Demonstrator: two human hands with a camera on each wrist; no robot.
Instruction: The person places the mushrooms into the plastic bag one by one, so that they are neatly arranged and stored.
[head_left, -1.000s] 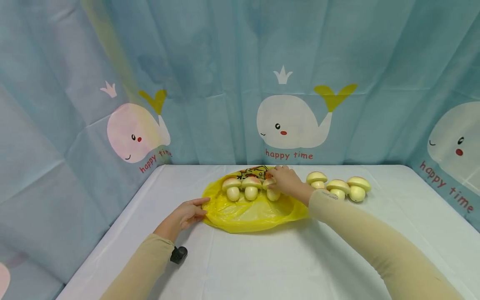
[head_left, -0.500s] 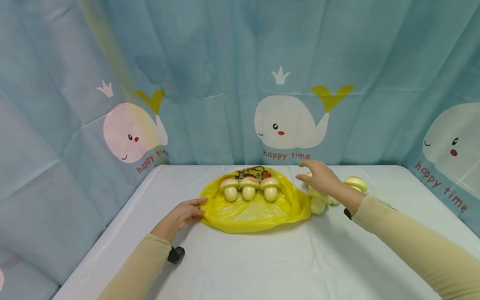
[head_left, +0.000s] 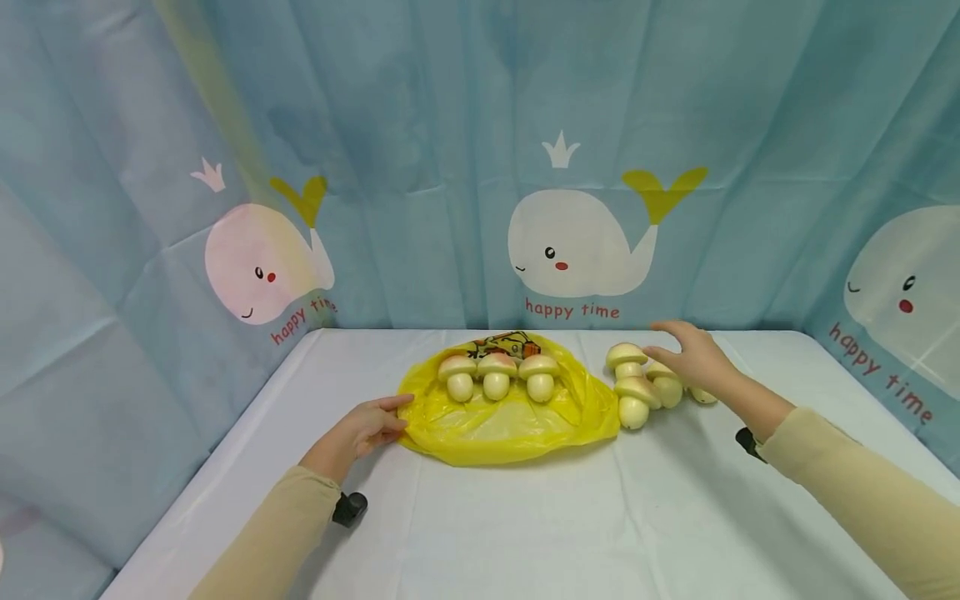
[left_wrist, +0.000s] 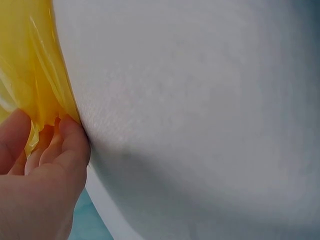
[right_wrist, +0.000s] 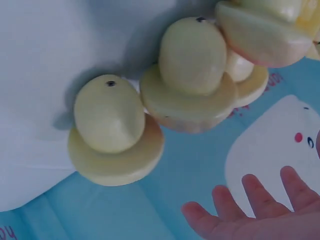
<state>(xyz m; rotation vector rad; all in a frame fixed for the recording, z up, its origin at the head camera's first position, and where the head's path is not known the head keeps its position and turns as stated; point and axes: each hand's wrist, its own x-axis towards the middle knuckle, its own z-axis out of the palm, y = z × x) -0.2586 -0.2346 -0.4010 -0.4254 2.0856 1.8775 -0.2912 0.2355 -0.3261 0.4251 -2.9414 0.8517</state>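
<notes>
In the head view, my left hand (head_left: 365,429) pinches the left edge of a yellow plastic bag (head_left: 487,450) between thumb and fingers; the left wrist view shows its gathered plastic (left_wrist: 35,75) there. Three toy mushrooms, the middle one (head_left: 497,377) among them, stand in a row on the bag's opened mouth. My right hand (head_left: 697,362) hovers with fingers apart over several loose toy mushrooms to the right of the bag, one of them (head_left: 633,410) touching its right edge. It partly hides the rightmost mushroom (head_left: 702,396). In the right wrist view, loose mushrooms (right_wrist: 192,57) appear beyond the spread fingers.
A white cloth (head_left: 525,533) covers the table. Behind it hangs a blue curtain (head_left: 420,167) printed with whales. A black wrist device (head_left: 349,508) shows below my left wrist, and another (head_left: 748,443) below my right.
My right hand has let go of the third mushroom on the bag and moved right, over the loose mushrooms. My left hand stays at the bag's left edge.
</notes>
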